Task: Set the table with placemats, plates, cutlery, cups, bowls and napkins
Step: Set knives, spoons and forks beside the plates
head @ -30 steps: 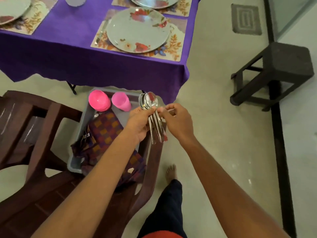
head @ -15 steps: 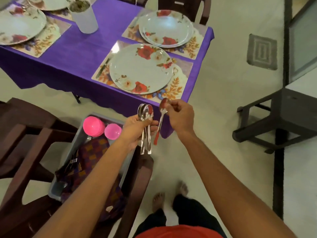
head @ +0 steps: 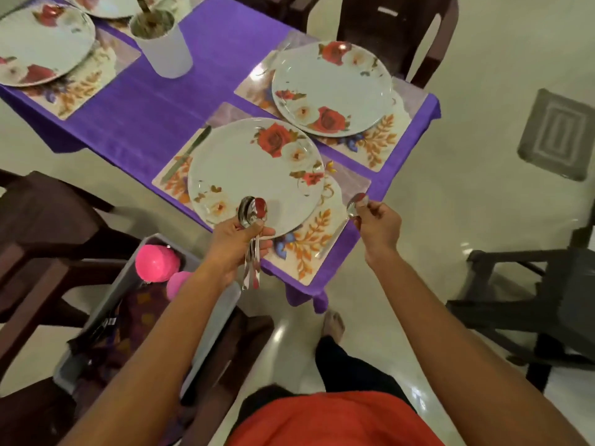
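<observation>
The near corner of the purple tablecloth [head: 145, 117] is being faced from the floor side. A bare strip of the near placemat [head: 309, 249] is being left uncovered between the rim of the near plate [head: 254, 175] and the table's right edge. Open floor is being shown beyond that edge, with a dark stool [head: 531, 300] well apart to the right. A knife [head: 186, 154] is being borne by the same placemat, just beside the plate's left rim. The right hand [head: 378, 225] is being held out over the placemat's near right corner, its fingers curled and pinching a single spoon [head: 354, 204] just under the bowl. That bowl is being pointed up and away toward the table, while the handle seems to be slanting down and left along the placemat's edge. The left hand [head: 240, 243] is being held at the plate's near rim, its fingers wrapped round a bundle of spoons [head: 252, 214]. Their long axis is being held nearly upright in the view, bowls up over the rim and handles hanging toward the person. A grey bin [head: 206, 342] with pink cups [head: 156, 262] is being carried by a brown chair [head: 38, 226] below the left forearm.
</observation>
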`<move>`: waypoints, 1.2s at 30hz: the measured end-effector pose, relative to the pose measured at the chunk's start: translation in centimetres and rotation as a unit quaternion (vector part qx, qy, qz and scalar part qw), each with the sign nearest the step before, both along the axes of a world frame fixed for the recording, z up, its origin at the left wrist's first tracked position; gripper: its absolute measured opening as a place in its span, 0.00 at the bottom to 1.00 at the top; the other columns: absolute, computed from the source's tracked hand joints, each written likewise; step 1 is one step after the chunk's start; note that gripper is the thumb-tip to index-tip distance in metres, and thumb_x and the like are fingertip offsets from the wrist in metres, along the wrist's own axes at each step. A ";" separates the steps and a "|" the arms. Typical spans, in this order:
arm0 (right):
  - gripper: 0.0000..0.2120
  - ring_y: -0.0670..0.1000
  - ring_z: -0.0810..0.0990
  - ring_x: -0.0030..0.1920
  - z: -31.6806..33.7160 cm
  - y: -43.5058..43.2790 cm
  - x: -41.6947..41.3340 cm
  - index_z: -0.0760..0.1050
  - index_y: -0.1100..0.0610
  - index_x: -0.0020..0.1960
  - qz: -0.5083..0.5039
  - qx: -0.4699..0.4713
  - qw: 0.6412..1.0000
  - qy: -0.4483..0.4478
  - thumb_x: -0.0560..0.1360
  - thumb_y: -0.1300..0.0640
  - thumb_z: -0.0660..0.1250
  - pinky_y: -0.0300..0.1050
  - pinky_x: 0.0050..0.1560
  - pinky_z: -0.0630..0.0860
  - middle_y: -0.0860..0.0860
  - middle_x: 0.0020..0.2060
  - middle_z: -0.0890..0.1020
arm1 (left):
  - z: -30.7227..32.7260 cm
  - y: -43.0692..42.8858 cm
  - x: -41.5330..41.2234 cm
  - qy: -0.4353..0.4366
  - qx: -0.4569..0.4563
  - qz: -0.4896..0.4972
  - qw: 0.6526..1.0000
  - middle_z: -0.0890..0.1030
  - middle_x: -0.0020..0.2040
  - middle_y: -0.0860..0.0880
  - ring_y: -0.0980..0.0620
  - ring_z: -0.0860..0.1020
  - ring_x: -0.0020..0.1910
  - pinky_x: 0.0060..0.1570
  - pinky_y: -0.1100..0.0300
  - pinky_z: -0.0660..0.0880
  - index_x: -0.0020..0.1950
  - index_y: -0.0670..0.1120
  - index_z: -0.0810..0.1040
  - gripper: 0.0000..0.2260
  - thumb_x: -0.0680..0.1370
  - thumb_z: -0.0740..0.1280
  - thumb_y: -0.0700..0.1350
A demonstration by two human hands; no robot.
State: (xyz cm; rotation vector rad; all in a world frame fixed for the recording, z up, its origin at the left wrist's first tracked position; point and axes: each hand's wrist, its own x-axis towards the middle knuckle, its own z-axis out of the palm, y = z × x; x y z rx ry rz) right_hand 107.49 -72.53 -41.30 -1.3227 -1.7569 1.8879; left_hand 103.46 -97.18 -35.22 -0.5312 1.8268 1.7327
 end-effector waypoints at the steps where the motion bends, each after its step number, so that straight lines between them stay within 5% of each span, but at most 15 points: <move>1: 0.07 0.45 0.79 0.30 -0.4 0.7 -0.5 0.80 0.55 0.41 0.009 0.008 1.000 -0.010 0.77 0.58 0.73 0.38 0.36 0.77 0.52 0.34 0.81 | -0.1 0.8 -0.5 -0.004 -0.001 0.004 1.000 0.86 0.38 0.45 0.50 0.84 0.33 0.34 0.60 0.81 0.48 0.38 0.81 0.06 0.80 0.69 0.41; 5: 0.04 0.50 0.83 0.35 -2.5 2.1 -2.7 0.82 0.54 0.42 0.039 0.053 0.996 -0.059 0.76 0.56 0.74 0.51 0.44 0.84 0.52 0.35 0.84 | -0.8 2.8 -2.0 -0.020 -0.008 0.007 1.000 0.85 0.40 0.40 0.47 0.83 0.32 0.32 0.57 0.82 0.46 0.40 0.81 0.06 0.79 0.69 0.41; 13: 0.09 0.41 0.83 0.35 -2.7 0.8 -5.2 0.78 0.48 0.43 0.136 0.123 0.980 -0.071 0.75 0.61 0.73 0.52 0.46 0.84 0.49 0.35 0.82 | -2.0 3.6 -5.3 -0.040 -0.012 -0.012 0.999 0.87 0.46 0.43 0.50 0.85 0.38 0.38 0.58 0.82 0.52 0.39 0.82 0.08 0.79 0.70 0.44; 18: 0.08 0.50 0.85 0.39 -3.0 0.5 -4.8 0.84 0.49 0.46 0.151 0.132 0.977 -0.073 0.70 0.58 0.78 0.56 0.46 0.84 0.47 0.36 0.85 | -2.1 4.6 -6.7 -0.043 -0.003 -0.052 0.998 0.87 0.44 0.44 0.49 0.85 0.39 0.41 0.58 0.82 0.53 0.40 0.82 0.07 0.80 0.69 0.43; 21: 0.10 0.45 0.83 0.36 -3.0 0.5 -5.1 0.82 0.47 0.46 0.155 0.146 0.973 -0.083 0.70 0.60 0.77 0.51 0.45 0.84 0.43 0.35 0.83 | -1.9 5.2 -7.1 -0.048 0.012 -0.063 0.997 0.87 0.43 0.45 0.49 0.85 0.38 0.39 0.59 0.82 0.54 0.41 0.81 0.06 0.81 0.68 0.42; 26: 0.13 0.38 0.78 0.34 -3.1 -0.5 -3.9 0.82 0.52 0.56 0.215 0.194 0.954 -0.076 0.72 0.60 0.76 0.29 0.38 0.75 0.42 0.34 0.80 | -1.7 5.6 -7.3 -0.047 0.025 -0.070 0.996 0.87 0.43 0.46 0.50 0.85 0.39 0.38 0.60 0.81 0.55 0.43 0.81 0.05 0.81 0.68 0.42; 36: 0.12 0.39 0.80 0.37 -3.3 -2.0 -3.1 0.82 0.51 0.56 0.227 0.207 0.949 -0.074 0.73 0.57 0.76 0.31 0.39 0.78 0.41 0.36 0.80 | -2.0 4.6 -5.9 -0.077 0.028 -0.042 0.996 0.87 0.43 0.45 0.50 0.85 0.38 0.35 0.61 0.80 0.58 0.39 0.81 0.09 0.80 0.68 0.42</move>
